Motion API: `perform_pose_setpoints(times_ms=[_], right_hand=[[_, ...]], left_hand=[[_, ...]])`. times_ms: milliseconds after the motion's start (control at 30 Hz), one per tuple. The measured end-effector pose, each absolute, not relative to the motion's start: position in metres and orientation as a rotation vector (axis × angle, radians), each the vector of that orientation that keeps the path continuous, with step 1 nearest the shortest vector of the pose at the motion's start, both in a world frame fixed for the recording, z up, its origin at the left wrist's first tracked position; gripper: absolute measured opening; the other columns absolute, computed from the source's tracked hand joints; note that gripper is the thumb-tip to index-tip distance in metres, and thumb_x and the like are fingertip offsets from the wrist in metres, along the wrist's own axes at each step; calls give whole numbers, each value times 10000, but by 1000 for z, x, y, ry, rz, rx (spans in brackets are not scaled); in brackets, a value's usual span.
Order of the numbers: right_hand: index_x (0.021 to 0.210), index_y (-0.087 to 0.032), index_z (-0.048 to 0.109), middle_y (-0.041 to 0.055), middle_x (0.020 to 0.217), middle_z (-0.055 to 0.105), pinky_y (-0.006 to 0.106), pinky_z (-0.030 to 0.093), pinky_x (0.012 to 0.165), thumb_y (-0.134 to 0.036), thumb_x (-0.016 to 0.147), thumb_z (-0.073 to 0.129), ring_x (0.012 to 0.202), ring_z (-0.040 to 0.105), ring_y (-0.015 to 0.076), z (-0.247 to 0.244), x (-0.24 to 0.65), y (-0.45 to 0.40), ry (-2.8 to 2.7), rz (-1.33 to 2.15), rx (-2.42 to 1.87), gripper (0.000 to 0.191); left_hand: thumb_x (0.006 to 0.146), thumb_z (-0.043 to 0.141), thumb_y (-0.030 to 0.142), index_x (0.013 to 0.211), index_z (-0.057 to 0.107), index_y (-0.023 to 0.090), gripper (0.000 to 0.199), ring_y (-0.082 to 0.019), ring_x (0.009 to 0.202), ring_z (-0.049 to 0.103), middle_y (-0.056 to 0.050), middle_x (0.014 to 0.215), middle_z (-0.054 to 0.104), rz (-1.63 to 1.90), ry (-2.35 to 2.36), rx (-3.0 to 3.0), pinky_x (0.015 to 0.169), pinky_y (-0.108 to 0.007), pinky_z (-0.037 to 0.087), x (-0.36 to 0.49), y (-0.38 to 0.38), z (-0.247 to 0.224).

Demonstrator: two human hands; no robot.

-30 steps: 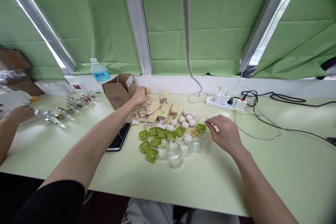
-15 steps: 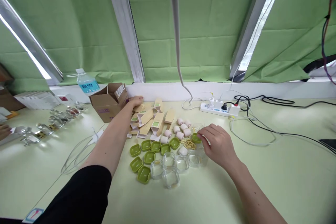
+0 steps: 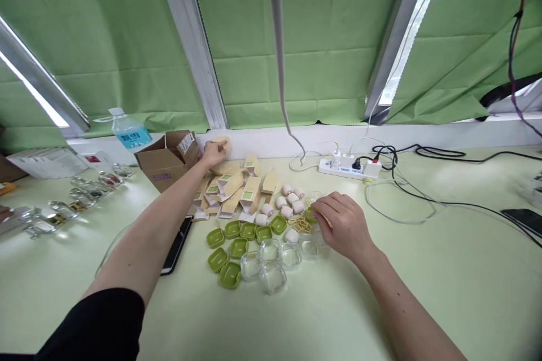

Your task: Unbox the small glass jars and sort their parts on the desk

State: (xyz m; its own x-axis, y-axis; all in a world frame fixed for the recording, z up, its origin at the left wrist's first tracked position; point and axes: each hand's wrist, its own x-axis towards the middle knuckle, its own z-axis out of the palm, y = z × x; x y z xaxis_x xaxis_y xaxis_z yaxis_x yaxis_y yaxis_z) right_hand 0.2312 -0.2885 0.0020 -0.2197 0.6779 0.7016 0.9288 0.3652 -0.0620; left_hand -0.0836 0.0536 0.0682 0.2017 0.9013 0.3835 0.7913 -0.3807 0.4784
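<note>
My left hand [image 3: 215,153] reaches to the back of the table, its fingers closed on a beige carton [image 3: 223,143] by the white ledge. In front of it lies a pile of beige cartons [image 3: 232,183] with green labels. At the right, my right hand [image 3: 344,224] is closed at the edge of a green square cap [image 3: 310,215]; a thin yellowish strip shows between thumb and fingers. Near that hand are yellow rings [image 3: 301,224], pinkish-white rounded pieces [image 3: 292,198] and clear square jars [image 3: 273,276]. Several green square caps [image 3: 231,275] lie left of the jars.
An open cardboard box [image 3: 163,164] and a large bottle of blue liquid [image 3: 129,131] stand at the back left. A phone [image 3: 178,245] lies beside my left forearm. Glass bottles [image 3: 82,197] line the left side. A power strip [image 3: 349,169] with cables sits at the back right.
My left hand has lifted a beige carton from the pile toward the ledge. The phone has come into view beside my left forearm. My right hand stays by the green cap.
</note>
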Motion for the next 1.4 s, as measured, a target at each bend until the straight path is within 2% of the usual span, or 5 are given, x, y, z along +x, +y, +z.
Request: perform_pose_setpoints(times_ms=[200,400,833,1033,1400], right_hand=[[1306,-240,645,120,1193,743,469,530,886,-278,1015,573,1080,650,304,-2,205,-284,-1869,-341,-1280,302],[1632,-231,188,213,1615,403,613,500,1113,-399,866,791,1455,449,400,19,148,-270,-1719,-18,-1255,989],[1420,-317,307,108,1368,635,441,578,990,-215,838,708,1226,647,259,16,151,-283,-1568,862,-908,714],[1388,-298,461,116,1474,541,502,541,1092,-256,899,695,1343,569,295,16,151,-287,-1748,485,-1040,544],[1500,-224,433,181,1448,601,557,572,1059,-218,918,688,1350,586,357,2,153,-280,-2027,-36,-1176,636]], left_hand=[[985,618,314,1487,624,238,508,-277,1458,456,-117,1533,478,1120,1190,2394,1301,-471,286,-82,-49,85],[1018,598,382,1516,581,407,498,-309,1544,379,-48,1584,472,960,877,2263,1257,-528,386,-66,-205,58],[999,624,484,1620,394,388,669,-285,1343,570,-70,1601,506,949,761,2150,1064,-435,554,-65,-227,38],[920,702,556,1374,643,233,560,-310,1268,650,-138,1421,652,1113,935,1918,1051,-467,573,-43,-226,22],[1048,499,438,1469,530,250,462,-241,1077,700,-116,1234,682,1051,728,1902,935,-381,605,-48,-230,12]])
